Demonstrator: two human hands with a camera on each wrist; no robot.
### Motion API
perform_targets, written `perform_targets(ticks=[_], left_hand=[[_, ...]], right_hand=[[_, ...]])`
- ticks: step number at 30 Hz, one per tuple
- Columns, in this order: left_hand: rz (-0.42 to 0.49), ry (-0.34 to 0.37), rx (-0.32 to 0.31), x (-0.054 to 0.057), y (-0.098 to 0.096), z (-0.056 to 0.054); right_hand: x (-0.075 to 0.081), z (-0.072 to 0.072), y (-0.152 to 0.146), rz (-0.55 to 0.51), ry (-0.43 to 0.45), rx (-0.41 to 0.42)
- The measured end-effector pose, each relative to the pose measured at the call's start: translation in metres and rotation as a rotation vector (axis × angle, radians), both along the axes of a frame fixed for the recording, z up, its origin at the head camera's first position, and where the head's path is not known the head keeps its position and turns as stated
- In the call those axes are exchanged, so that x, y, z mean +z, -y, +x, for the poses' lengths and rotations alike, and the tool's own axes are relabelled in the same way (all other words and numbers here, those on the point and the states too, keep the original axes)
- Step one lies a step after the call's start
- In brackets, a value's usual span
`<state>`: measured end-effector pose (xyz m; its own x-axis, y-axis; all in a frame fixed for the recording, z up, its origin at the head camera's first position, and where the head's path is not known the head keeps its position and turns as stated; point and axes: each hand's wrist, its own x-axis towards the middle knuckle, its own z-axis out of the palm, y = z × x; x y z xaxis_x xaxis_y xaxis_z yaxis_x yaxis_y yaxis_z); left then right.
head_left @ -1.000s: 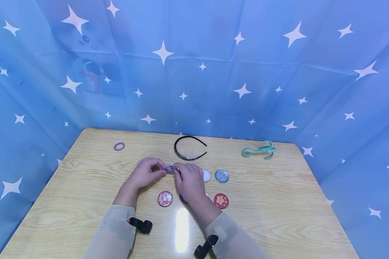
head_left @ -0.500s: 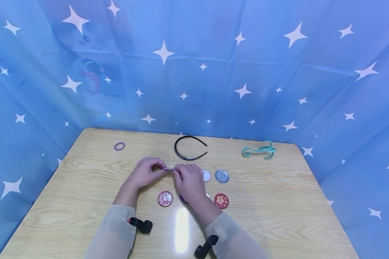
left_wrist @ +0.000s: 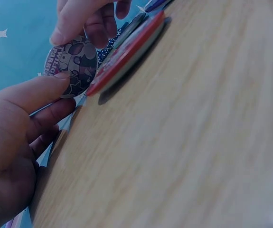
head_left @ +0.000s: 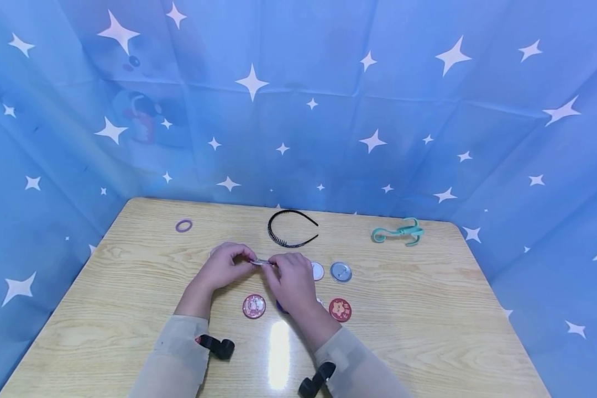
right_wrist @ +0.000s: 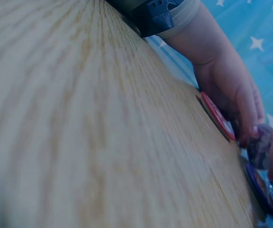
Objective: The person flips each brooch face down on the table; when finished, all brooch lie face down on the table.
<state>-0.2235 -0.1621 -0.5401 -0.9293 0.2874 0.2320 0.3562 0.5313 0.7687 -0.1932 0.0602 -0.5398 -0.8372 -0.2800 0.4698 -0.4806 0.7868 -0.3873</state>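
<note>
A round pin badge (head_left: pixel 261 262) with a dark cartoon print is held up between both hands, seen nearly edge-on in the head view. In the left wrist view its printed face (left_wrist: pixel 81 61) shows. My left hand (head_left: pixel 225 266) pinches its left side, thumb lying across the face. My right hand (head_left: pixel 294 281) pinches the opposite edge between thumb and fingers. Below the hands lies a pink badge (head_left: pixel 254 306) on the table. A purple badge (head_left: pixel 281 307) is mostly covered by the right hand, and a white badge (head_left: pixel 318 271) sits beside that hand.
Right of the hands lie a silver badge back (head_left: pixel 340 272) and a red star badge (head_left: pixel 340 310). Behind are a black toothed headband (head_left: pixel 278 239), a purple ring (head_left: pixel 183 225) and a teal hooked item (head_left: pixel 400 232). A starry blue curtain (head_left: pixel 298 138) hangs behind the table (head_left: pixel 428 331).
The badge has turned between the fingers, from its patterned face showing to nearly edge-on in the head view. The right thumb has shifted slightly; both hands stay in about the same place.
</note>
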Motion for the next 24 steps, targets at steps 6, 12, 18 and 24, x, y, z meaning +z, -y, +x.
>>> perform_targets(ticks=[6,12,18,24], left_hand=[[-0.013,0.02,0.008,-0.0003,0.0003,-0.0005],[-0.023,0.018,-0.002,0.0009,-0.0002,-0.0015],[-0.036,0.005,-0.011,0.0015,-0.0005,-0.0008],[-0.051,0.01,-0.009,0.0018,-0.0004,-0.0002]], right_hand=[[0.0,0.0003,0.001,0.003,0.025,0.01],[-0.0003,-0.001,0.0012,0.011,0.044,0.033],[-0.0025,-0.0016,0.0012,0.018,0.041,0.069],[-0.0027,-0.0015,0.0009,0.03,0.037,0.092]])
